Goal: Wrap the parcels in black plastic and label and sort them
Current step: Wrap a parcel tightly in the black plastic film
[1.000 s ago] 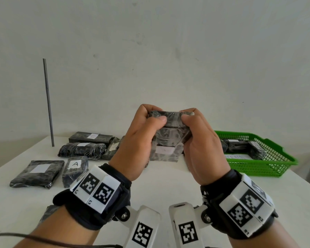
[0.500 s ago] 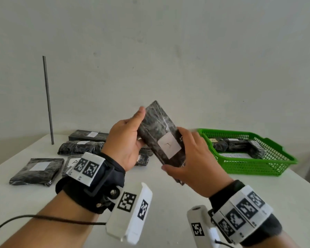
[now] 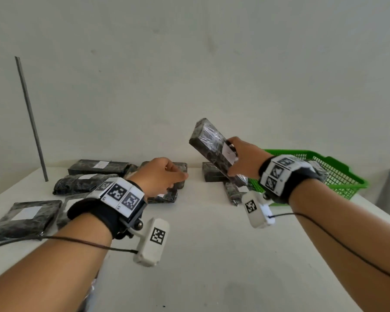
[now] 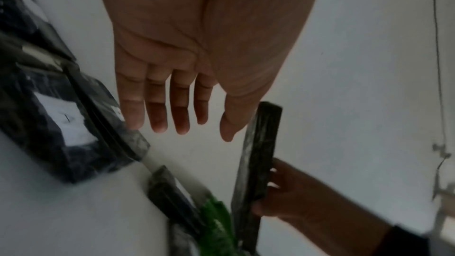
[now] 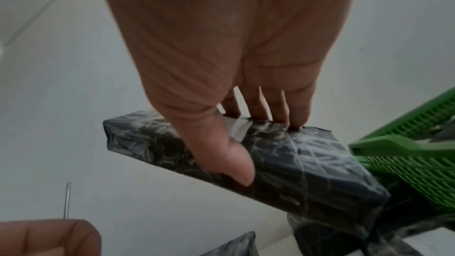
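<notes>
A parcel (image 3: 208, 143) wrapped in black plastic, with a white label (image 3: 228, 152), is held tilted in the air by my right hand (image 3: 239, 154) just left of the green basket (image 3: 338, 174). In the right wrist view my thumb (image 5: 236, 159) presses one face of the parcel (image 5: 295, 166) and the fingers curl over the far edge. My left hand (image 3: 167, 179) hovers low over the table with relaxed fingers (image 4: 157, 116) and holds nothing. It is apart from the parcel (image 4: 258, 153).
Several wrapped, labelled parcels lie at the left (image 3: 25, 217) and back (image 3: 99, 166) of the white table (image 3: 212, 255). More lie near the centre (image 3: 212, 174). The basket holds wrapped parcels. A thin metal rod (image 3: 31, 118) stands at the far left.
My left hand has let go of the parcel and dropped toward the table. My right hand alone has carried the parcel to the right, toward the green basket.
</notes>
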The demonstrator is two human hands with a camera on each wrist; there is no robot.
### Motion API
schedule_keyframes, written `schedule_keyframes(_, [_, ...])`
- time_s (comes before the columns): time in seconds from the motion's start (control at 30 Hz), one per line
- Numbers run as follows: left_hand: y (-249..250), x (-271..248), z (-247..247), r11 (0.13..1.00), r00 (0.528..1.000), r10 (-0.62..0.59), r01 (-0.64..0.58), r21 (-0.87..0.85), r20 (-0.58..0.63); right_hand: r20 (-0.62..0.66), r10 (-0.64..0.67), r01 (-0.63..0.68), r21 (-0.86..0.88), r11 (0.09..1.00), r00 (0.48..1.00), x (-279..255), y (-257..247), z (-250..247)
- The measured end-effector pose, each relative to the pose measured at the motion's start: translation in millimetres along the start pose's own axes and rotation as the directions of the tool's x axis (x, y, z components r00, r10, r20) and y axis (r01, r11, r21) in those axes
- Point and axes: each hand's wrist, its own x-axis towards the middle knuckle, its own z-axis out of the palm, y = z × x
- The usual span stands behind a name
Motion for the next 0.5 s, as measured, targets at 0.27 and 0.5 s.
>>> schedule_keyframes(0.27, [-34.2, 88.5, 6.7, 0.802, 1.000, 0.008, 0.009, 0.597, -0.026, 0.201, 0.007, 0.007, -0.070, 0.998, 0.980, 70.2, 2.9, 59.0])
schedule_keyframes(0.5, [-39.7, 153.0, -2.8, 0.581, 0.982, -0.173, 0.035, 0.813, 0.081, 0.303, -0.027, 0.070, -0.134, 0.988, 0.953, 88.3, 21.2, 82.8])
